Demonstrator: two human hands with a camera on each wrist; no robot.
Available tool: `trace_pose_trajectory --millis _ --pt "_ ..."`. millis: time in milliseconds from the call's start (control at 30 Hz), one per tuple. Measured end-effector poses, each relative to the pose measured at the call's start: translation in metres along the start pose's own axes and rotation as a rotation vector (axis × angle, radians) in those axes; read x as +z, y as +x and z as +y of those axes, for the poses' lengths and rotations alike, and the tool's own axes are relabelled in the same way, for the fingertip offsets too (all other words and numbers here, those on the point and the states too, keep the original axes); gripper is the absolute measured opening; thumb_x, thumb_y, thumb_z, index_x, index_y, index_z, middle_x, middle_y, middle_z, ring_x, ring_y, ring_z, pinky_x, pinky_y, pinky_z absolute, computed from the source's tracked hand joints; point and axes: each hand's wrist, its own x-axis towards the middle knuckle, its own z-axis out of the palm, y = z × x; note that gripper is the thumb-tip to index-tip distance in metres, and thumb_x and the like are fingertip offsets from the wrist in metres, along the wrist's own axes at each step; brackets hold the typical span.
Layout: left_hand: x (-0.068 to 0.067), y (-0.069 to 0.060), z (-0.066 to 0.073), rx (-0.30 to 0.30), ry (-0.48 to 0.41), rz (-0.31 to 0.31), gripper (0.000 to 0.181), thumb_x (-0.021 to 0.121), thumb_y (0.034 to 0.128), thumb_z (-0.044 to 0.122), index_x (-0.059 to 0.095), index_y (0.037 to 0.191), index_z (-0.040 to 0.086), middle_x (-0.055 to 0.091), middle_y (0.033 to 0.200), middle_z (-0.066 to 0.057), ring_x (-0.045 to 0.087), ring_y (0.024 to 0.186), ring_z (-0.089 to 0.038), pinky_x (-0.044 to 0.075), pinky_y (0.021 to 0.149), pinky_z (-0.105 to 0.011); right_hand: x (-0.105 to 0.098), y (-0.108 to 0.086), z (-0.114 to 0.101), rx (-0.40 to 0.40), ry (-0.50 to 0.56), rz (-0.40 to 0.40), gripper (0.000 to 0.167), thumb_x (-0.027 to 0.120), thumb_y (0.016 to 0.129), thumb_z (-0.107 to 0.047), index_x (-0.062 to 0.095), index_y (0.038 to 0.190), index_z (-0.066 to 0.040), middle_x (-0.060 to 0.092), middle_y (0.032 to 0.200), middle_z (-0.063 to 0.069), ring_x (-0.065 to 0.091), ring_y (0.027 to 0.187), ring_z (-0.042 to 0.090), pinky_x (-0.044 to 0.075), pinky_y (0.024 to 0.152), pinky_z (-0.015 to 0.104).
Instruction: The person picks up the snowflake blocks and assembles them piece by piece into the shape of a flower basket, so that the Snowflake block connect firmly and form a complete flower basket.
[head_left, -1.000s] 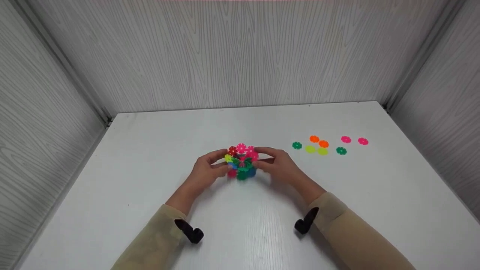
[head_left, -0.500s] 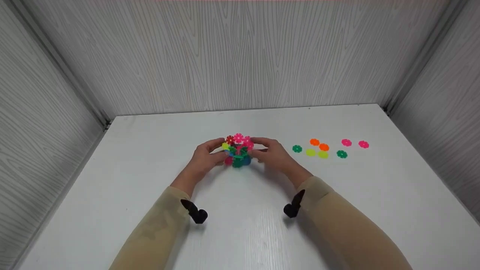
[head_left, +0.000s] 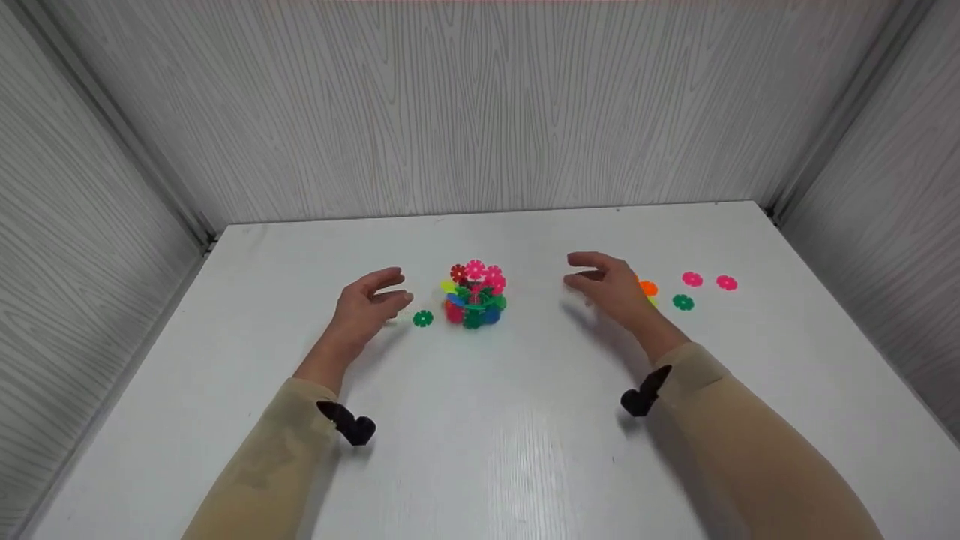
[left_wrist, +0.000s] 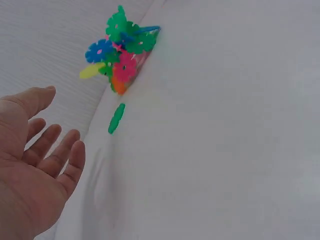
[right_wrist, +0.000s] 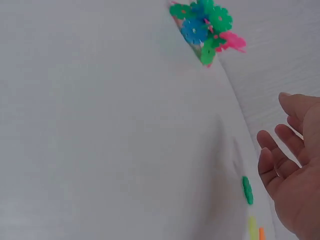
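A cluster of interlocked flower-shaped plastic discs (head_left: pixel 474 295), in pink, red, green, blue and yellow, stands on the white table. My left hand (head_left: pixel 358 311) is off to its left, apart from it, with loosely bent fingers and nothing held. Between that hand and the cluster lies a loose green disc (head_left: pixel 423 318), also in the left wrist view as a green disc (left_wrist: pixel 116 118). On the other side, my right hand (head_left: pixel 616 291) hovers clear of the cluster, fingers relaxed, holding nothing. It partly hides the loose orange disc (head_left: pixel 648 288) and its neighbours.
Two loose pink discs (head_left: pixel 691 279) and a green disc (head_left: pixel 682 302) lie to the right. Below the right hand, the right wrist view has a green disc (right_wrist: pixel 247 190) and a yellow disc (right_wrist: pixel 252 228). A wood-grained panel (head_left: pixel 480 105) rises behind the table.
The cluster was first shifted away across the table between both hands. Both hands have since let go and drawn apart sideways, uncovering a green disc on the left; the right hand now covers some discs.
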Motion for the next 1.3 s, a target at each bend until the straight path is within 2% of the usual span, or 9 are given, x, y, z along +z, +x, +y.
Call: trace_pose_trajectory --millis 200,333,433,567,733,933,1033,1167,1300 --pt "-0.007 0.003 -0.011 -0.04 0.064 -0.031 0.062 0.074 0.1022 0.029 0.05 0.158 0.016 0.055 0.154 -0.004 0.057 0.135 -0.021 0.05 0.111 -0.04 -0.023 0.003 0.021 0.055 -0.082 0.022 0.051 0.073 0.102 -0.027 0.06 0.15 -0.014 0.06 0.145 0.007 0.056 0.13 0.027 0.049 0.106 0.043" --pt "-0.006 0.003 -0.016 -0.018 0.155 -0.049 0.058 0.076 0.1011 0.027 0.055 0.154 0.016 0.06 0.148 -0.001 0.054 0.136 -0.022 0.045 0.116 -0.041 -0.024 0.002 0.027 0.078 -0.124 0.006 0.048 0.073 0.101 -0.023 0.062 0.148 -0.016 0.062 0.135 0.009 0.056 0.119 0.029 0.052 0.1 0.043" --pt "-0.004 0.004 -0.019 0.006 0.2 -0.063 0.056 0.077 0.0997 0.025 0.059 0.151 0.015 0.062 0.146 -0.001 0.052 0.137 -0.023 0.041 0.119 -0.043 -0.024 0.0 0.029 0.077 -0.168 -0.01 0.047 0.072 0.102 -0.021 0.062 0.148 -0.016 0.062 0.135 0.009 0.057 0.12 0.029 0.053 0.105 0.045" --pt "0.0 0.003 -0.02 0.013 0.23 -0.085 0.055 0.079 0.0978 0.024 0.061 0.149 0.016 0.063 0.146 0.0 0.05 0.141 -0.023 0.037 0.122 -0.044 -0.025 -0.002 0.031 0.067 -0.21 -0.02 0.044 0.071 0.103 -0.019 0.063 0.145 -0.015 0.063 0.137 0.008 0.057 0.125 0.028 0.047 0.114 0.046" --pt "0.006 0.001 -0.02 0.013 0.282 -0.102 0.051 0.079 0.098 0.024 0.064 0.147 0.019 0.063 0.146 0.002 0.047 0.146 -0.023 0.034 0.124 -0.047 -0.026 -0.002 0.032 0.047 -0.216 -0.035 0.037 0.07 0.103 -0.017 0.066 0.139 -0.014 0.064 0.133 0.009 0.057 0.122 0.029 0.048 0.113 0.046" --pt "0.011 -0.002 -0.019 -0.011 0.307 -0.089 0.042 0.079 0.0979 0.023 0.069 0.138 0.022 0.064 0.14 0.002 0.051 0.139 -0.025 0.038 0.121 -0.049 -0.025 -0.004 0.031 0.051 -0.219 -0.036 0.035 0.072 0.102 -0.015 0.066 0.136 -0.013 0.064 0.129 0.01 0.056 0.119 0.03 0.049 0.11 0.045" --pt "0.014 -0.004 -0.018 0.012 0.321 -0.088 0.041 0.079 0.0981 0.02 0.069 0.138 0.019 0.064 0.133 -0.002 0.054 0.13 -0.026 0.042 0.117 -0.047 -0.023 -0.006 0.03 0.045 -0.223 -0.02 0.034 0.074 0.1 -0.014 0.067 0.133 -0.013 0.064 0.125 0.01 0.056 0.115 0.03 0.051 0.105 0.043" --pt "0.017 -0.01 -0.018 0.055 0.34 -0.08 0.04 0.079 0.0978 0.016 0.069 0.137 0.016 0.063 0.123 -0.006 0.054 0.114 -0.027 0.048 0.105 -0.041 -0.019 -0.01 0.026 0.021 -0.241 -0.012 0.03 0.074 0.099 -0.012 0.071 0.128 -0.013 0.065 0.116 0.01 0.057 0.108 0.029 0.052 0.096 0.04" --pt "0.02 -0.02 -0.016 0.073 0.339 -0.095 0.037 0.079 0.0973 0.016 0.072 0.133 0.016 0.065 0.119 -0.005 0.055 0.109 -0.025 0.049 0.1 -0.039 -0.013 -0.016 0.019 0.004 -0.222 -0.003 0.028 0.076 0.097 -0.013 0.074 0.124 -0.013 0.069 0.113 0.007 0.06 0.105 0.027 0.054 0.091 0.037"
